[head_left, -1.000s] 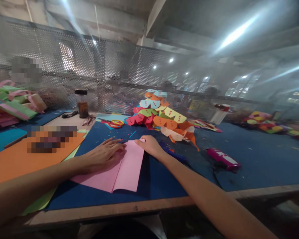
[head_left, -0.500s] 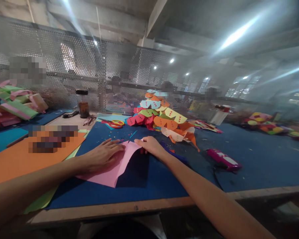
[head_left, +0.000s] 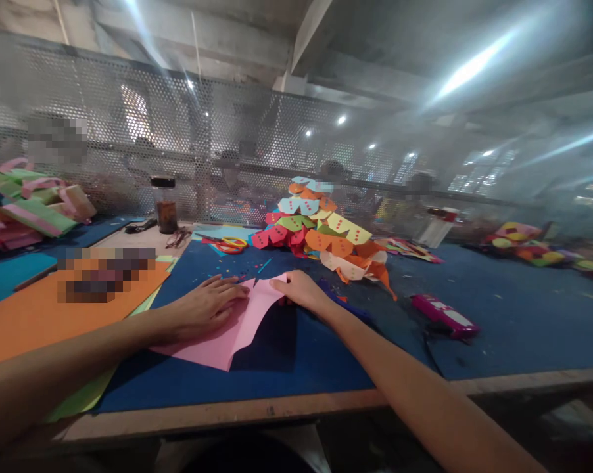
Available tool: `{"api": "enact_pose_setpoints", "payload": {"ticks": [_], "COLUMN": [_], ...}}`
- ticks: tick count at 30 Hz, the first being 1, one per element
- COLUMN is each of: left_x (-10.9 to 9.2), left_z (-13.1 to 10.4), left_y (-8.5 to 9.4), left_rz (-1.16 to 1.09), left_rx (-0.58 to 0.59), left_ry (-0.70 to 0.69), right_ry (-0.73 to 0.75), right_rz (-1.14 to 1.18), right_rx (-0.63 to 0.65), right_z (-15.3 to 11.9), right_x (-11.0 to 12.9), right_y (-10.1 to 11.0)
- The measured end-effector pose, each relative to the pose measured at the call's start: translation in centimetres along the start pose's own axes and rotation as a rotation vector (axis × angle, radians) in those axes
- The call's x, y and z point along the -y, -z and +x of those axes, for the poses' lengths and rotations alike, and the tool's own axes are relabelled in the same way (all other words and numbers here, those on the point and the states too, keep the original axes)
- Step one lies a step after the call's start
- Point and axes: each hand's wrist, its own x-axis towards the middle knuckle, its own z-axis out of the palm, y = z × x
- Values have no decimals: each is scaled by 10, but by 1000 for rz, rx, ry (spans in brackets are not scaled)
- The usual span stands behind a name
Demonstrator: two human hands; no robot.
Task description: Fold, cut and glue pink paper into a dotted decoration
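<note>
A sheet of pink paper lies on the blue table top, with a crease across it and its right part raised. My left hand rests flat on the left part, fingers stretched out. Between thumb and fingers, my right hand pinches the raised upper right edge. A small notch shows in the paper's far edge, between the hands. Beyond them stands a pile of folded, cut paper pieces in several colours, many with red dots. Scissors with yellow and red handles lie left of the pile.
Orange paper sheets lie at the left, near a heap of pink and green paper pieces. A dark-lidded jar stands at the back. To the right are a magenta case and a white bottle. Behind runs a perforated metal screen.
My right hand has shifted very slightly, and the raised part of the pink paper leans a little further right. My left hand stays in place on the sheet.
</note>
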Motion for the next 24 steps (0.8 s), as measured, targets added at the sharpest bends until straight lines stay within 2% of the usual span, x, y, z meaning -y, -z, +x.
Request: {"api": "enact_pose_setpoints", "payload": {"ticks": [6,15,24], "left_x": [3,6,3], "left_z": [-4,-7,-7], "left_y": [-2,1,0], "left_rz": [-1,2,0], "left_rx": [-16,44,61], "left_ry": [0,-2,-4], "right_ry": [52,-1,-8], "right_rz": [35,-191,-309], "right_rx": [15,-115,-86], "right_z": [1,7,2], "right_x": [-4,1,6], "right_y": [-2,-8,-7]}}
